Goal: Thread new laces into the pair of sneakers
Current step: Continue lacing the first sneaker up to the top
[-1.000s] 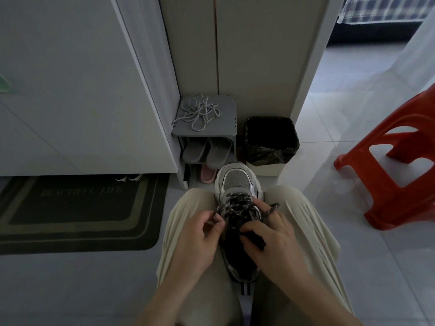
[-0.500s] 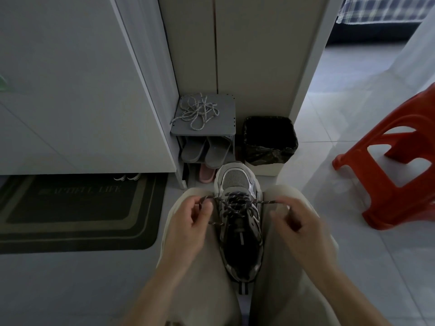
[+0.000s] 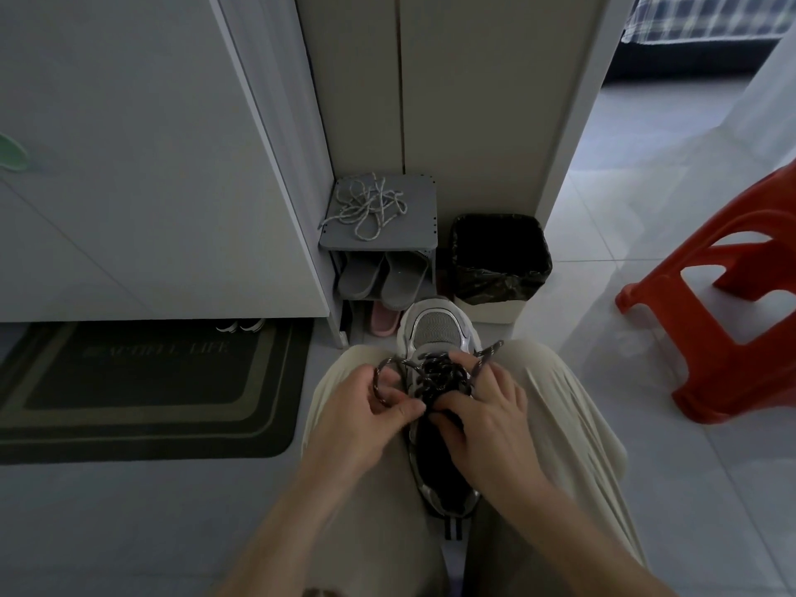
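A grey-and-white sneaker [image 3: 435, 333] lay lengthwise in the lap, toe pointing away and heel toward the person. A dark speckled lace [image 3: 439, 374] crisscrossed its upper eyelets; one end curved out in a loop to the left, the other stuck out to the right past the toe box. Pale laces [image 3: 366, 206] lay tangled on a grey shelf [image 3: 420, 234] well beyond

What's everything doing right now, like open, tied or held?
sneaker, toe pointing away, untied
dark lace, threaded, not knotted
left hand, pinching a lace loop
right hand, gripping the other end
pale laces, tangled on the shelf
bin, open, bag-lined
red stool, upright
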Action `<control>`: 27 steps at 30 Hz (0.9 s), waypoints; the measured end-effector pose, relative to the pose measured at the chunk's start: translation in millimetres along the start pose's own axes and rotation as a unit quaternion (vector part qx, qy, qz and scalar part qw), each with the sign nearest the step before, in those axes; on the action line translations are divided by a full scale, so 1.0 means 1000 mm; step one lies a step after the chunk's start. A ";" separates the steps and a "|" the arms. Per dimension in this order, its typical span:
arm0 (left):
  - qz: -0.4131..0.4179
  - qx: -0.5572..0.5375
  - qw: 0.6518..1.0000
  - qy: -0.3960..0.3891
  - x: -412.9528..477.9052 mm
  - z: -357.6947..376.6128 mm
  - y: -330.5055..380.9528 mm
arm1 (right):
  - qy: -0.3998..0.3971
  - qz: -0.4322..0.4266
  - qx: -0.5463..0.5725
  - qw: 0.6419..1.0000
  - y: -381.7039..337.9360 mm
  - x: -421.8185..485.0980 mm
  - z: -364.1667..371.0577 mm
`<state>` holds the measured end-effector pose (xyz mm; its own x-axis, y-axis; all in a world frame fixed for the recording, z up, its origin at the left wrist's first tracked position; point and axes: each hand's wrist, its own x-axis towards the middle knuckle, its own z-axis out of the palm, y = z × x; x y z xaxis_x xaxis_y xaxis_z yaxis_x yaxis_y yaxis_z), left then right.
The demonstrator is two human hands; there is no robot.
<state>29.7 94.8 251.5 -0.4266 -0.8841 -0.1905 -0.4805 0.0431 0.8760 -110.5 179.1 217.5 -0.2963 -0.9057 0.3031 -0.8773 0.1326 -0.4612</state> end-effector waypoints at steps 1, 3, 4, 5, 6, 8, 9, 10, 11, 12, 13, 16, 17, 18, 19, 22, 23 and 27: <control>0.000 0.018 1.000 -0.010 -0.001 0.001 -0.002 | 0.000 0.001 0.014 1.000 0.001 -0.001 0.002; 0.007 0.041 0.999 0.006 -0.002 0.004 -0.006 | -0.001 0.001 0.031 1.000 0.001 -0.001 0.004; 0.009 0.038 0.999 0.023 -0.002 0.004 -0.008 | 0.000 0.001 0.036 0.999 0.001 -0.001 0.005; 0.010 0.031 0.999 0.035 0.000 0.004 -0.009 | -0.001 0.001 0.040 0.999 0.001 0.000 0.006; 0.014 0.026 0.999 0.043 0.001 0.004 -0.009 | -0.001 0.000 0.042 0.999 0.000 0.001 0.006; 0.022 0.033 0.998 0.053 0.002 0.004 -0.006 | 0.000 -0.004 0.041 0.999 0.000 0.003 0.006; 0.023 0.039 0.997 0.058 0.003 0.004 -0.006 | 0.001 -0.003 0.041 0.999 0.000 0.004 0.005; 0.021 0.043 0.997 0.064 0.003 0.004 -0.007 | 0.004 -0.001 0.041 0.999 -0.001 0.006 0.004; 0.016 0.046 0.996 0.069 0.003 0.003 -0.007 | 0.007 0.000 0.039 0.999 -0.002 0.007 0.002; 0.012 0.046 0.996 0.074 0.003 0.002 -0.007 | 0.011 -0.003 0.038 0.999 -0.003 0.009 0.002; 0.013 0.040 0.996 0.080 0.003 0.000 -0.006 | 0.016 -0.008 0.038 0.999 -0.004 0.010 0.002; 0.017 0.004 0.995 0.097 0.001 -0.003 -0.003 | 0.018 -0.020 0.049 0.998 -0.008 0.012 0.007; 0.016 -0.009 0.995 0.100 0.000 -0.003 -0.002 | 0.013 -0.017 0.057 0.998 -0.009 0.012 0.008; 0.015 -0.020 0.994 0.104 -0.001 -0.003 -0.003 | 0.006 -0.013 0.064 0.998 -0.009 0.011 0.010; 0.014 -0.026 0.994 0.108 -0.002 -0.001 -0.004 | -0.004 -0.010 0.068 0.998 -0.008 0.010 0.010; 0.014 -0.022 0.992 0.121 -0.002 -0.006 -0.007 | -0.019 -0.009 0.072 0.997 -0.004 0.006 0.004; 0.021 -0.012 0.991 0.133 0.000 -0.012 -0.008 | -0.012 -0.002 0.075 0.997 0.000 0.004 -0.001; 0.024 0.127 0.986 0.106 0.008 -0.043 -0.016 | 0.043 0.072 0.140 0.987 0.020 -0.001 -0.032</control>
<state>67.2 66.9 254.9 -0.2965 -0.9546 -0.0303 -0.6514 0.1789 0.7373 -139.7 195.7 234.5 -0.4514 -0.8464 0.2826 -0.6888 0.1292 -0.7134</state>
